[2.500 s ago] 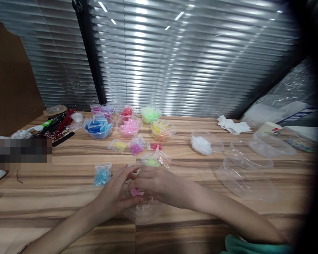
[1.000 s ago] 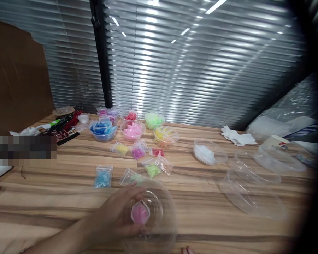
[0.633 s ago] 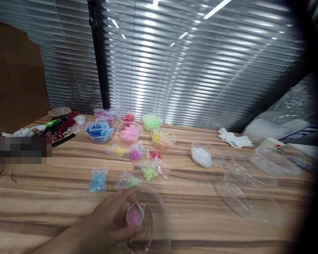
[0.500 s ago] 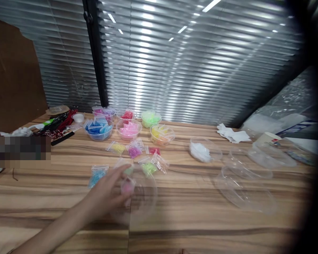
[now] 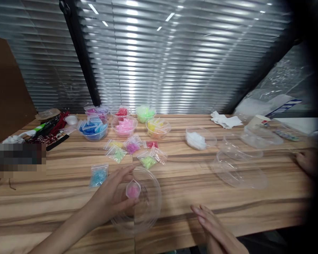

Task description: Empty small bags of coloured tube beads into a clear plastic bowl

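Note:
My left hand (image 5: pixel 112 195) is over a clear round plastic bowl (image 5: pixel 155 208) near the front of the table. Between its thumb and fingers is a small clear bag (image 5: pixel 133 189) with pink contents, its mouth apparently spread and facing up. My right hand (image 5: pixel 214 227) is at the front edge, right of the bowl, fingers stretched out and nothing seen in them. Left of the bowl lies a zip bag of blue bits (image 5: pixel 99 175). Behind it are bags with green (image 5: pixel 116 154), lime (image 5: pixel 148 161), purple (image 5: pixel 132 146) and red contents (image 5: pixel 151 144).
Bowls of blue (image 5: pixel 93 131), pink (image 5: pixel 124 127) and yellow bags (image 5: pixel 158 128) stand at the back. A bowl of white bags (image 5: pixel 196 140) and clear empty containers (image 5: pixel 240 174) are to the right. Another person's hand (image 5: pixel 308 162) rests at the right edge.
My right hand has come into view at the front. My left hand stays by the bowl with the pink bag, now less blurred. The view has shifted slightly; another person's hand shows at right.

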Demonstrator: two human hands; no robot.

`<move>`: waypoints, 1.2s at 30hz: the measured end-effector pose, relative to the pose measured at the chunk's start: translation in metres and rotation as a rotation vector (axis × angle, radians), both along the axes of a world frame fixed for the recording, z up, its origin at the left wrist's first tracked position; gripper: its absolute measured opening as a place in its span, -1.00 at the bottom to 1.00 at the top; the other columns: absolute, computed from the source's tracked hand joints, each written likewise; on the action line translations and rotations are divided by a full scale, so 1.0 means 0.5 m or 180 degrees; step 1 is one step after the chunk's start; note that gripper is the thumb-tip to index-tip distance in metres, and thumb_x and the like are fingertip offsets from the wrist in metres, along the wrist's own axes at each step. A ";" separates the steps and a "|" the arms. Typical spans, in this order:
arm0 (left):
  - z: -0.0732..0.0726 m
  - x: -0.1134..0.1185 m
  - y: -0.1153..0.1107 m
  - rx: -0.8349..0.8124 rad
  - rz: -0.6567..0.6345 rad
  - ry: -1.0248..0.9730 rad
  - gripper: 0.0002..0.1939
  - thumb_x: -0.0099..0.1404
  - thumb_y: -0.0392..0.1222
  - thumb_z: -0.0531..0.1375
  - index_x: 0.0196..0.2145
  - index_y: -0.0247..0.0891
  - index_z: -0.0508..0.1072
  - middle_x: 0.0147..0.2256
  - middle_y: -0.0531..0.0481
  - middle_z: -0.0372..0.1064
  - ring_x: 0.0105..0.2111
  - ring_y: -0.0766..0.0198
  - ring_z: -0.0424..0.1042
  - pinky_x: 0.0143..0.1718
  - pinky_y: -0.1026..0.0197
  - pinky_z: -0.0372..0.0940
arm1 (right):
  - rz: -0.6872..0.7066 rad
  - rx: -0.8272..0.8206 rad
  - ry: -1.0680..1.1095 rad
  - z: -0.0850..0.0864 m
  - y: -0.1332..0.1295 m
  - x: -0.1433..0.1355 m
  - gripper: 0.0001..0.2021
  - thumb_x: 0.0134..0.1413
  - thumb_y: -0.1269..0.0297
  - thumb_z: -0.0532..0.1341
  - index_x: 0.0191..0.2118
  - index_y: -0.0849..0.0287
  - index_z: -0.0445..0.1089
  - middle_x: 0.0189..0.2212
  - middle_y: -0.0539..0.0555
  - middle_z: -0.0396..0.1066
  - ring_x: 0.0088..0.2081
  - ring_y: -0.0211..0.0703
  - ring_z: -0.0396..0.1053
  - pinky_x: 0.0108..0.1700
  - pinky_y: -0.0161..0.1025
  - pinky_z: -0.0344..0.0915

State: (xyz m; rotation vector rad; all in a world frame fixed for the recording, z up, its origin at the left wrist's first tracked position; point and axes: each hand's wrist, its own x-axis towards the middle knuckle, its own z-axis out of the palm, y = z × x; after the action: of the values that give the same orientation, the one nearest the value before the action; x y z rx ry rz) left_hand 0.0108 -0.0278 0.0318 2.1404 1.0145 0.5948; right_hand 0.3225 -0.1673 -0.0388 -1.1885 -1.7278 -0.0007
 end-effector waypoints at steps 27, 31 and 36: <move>-0.032 -0.003 -0.009 -0.0133 0.0156 -0.0261 -0.05 0.25 -0.09 0.31 0.36 0.03 -0.24 0.29 -0.17 0.08 0.28 -0.07 0.15 0.26 -0.21 0.15 | 0.2969 -0.1162 -0.0976 0.211 0.264 -0.193 -0.46 0.17 0.58 0.10 0.27 0.28 0.15 0.39 0.23 -0.10 0.39 -0.02 -0.11 0.38 -0.04 -0.04; -0.008 -0.002 -0.005 -0.0045 0.0066 -0.0147 -0.11 0.26 -0.11 0.31 0.32 0.06 -0.19 0.27 -0.16 0.12 0.27 -0.08 0.15 0.24 -0.23 0.15 | 0.2876 -0.1055 -0.0625 0.230 0.273 -0.195 -0.57 0.19 0.60 0.07 0.16 0.27 0.27 0.29 0.23 0.13 0.32 -0.07 0.06 0.33 -0.08 0.09; 0.010 0.000 -0.005 -0.0067 -0.0092 -0.0111 -0.19 0.32 -0.19 0.22 0.31 0.09 -0.22 0.25 -0.11 0.13 0.16 0.05 0.31 0.15 -0.05 0.28 | 0.2439 -0.1172 -0.0457 0.251 0.291 -0.169 -0.61 0.15 0.66 0.03 0.02 0.20 0.33 -0.03 0.10 0.40 0.03 -0.28 0.34 0.09 -0.32 0.31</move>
State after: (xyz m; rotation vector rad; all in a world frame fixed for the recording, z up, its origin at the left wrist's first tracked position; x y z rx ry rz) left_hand 0.0107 -0.0303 0.0369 2.1156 0.9653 0.6031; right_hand 0.2379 -0.0219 0.0869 -0.7111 -2.2804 0.7328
